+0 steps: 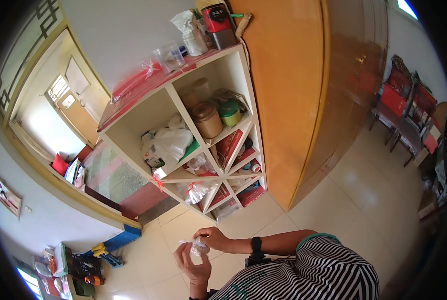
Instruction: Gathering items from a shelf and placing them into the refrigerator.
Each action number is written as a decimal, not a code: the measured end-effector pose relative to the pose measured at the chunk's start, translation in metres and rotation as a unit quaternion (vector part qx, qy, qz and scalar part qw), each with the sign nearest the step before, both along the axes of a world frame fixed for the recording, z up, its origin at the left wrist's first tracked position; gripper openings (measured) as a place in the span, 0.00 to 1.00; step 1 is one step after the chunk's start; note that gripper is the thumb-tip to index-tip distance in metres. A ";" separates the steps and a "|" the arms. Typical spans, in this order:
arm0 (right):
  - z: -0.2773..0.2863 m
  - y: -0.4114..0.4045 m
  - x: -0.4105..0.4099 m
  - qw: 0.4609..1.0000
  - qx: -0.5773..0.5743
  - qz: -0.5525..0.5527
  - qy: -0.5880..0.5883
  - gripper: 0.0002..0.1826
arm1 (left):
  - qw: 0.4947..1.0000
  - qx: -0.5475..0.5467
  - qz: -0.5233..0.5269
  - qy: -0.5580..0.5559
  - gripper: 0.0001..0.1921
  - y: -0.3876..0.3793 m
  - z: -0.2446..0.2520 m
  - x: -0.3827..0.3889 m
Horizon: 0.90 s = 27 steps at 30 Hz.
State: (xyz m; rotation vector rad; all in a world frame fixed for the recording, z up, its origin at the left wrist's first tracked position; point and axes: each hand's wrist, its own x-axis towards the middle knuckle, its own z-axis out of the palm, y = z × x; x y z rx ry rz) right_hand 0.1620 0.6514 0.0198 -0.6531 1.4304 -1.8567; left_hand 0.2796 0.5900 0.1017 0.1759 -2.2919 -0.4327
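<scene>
A small clear plastic container or bag (199, 248) with pale contents is between my two hands, in front of the striped shirt. Its exact kind is hard to tell at this size. My right hand (216, 240) pinches it near a whitish top part, thumb and fingers together, with a black band on the wrist. From below, the thumb and fingers of my left hand (194, 267) curve around its other side. Beyond both hands stands a white shelf unit (169, 112) with square and triangular compartments.
On the shelf unit's top are a red and black tin (218, 24), a clear plastic tub (169, 58) and red plastic packaging (137, 80). Lidded jars (208, 122) and plastic bags (172, 142) fill compartments. An orange wooden panel (283, 93) adjoins it; chairs (399, 108) stand right.
</scene>
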 end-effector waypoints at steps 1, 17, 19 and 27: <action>-0.002 -0.002 0.002 1.000 -0.006 0.011 0.011 0.12 | 0.989 0.144 -0.003 -0.044 0.19 0.004 -0.016 0.000; -0.052 -0.085 0.090 0.976 0.046 0.214 0.014 0.11 | 0.860 0.376 0.307 0.159 0.11 -0.049 -0.103 0.098; -0.046 -0.108 0.117 0.955 0.106 0.266 -0.079 0.13 | 0.839 0.329 0.378 0.211 0.08 -0.054 -0.109 0.123; -0.028 -0.202 0.243 0.850 0.071 0.503 -0.137 0.17 | 0.773 0.341 0.467 0.263 0.07 -0.089 -0.092 0.266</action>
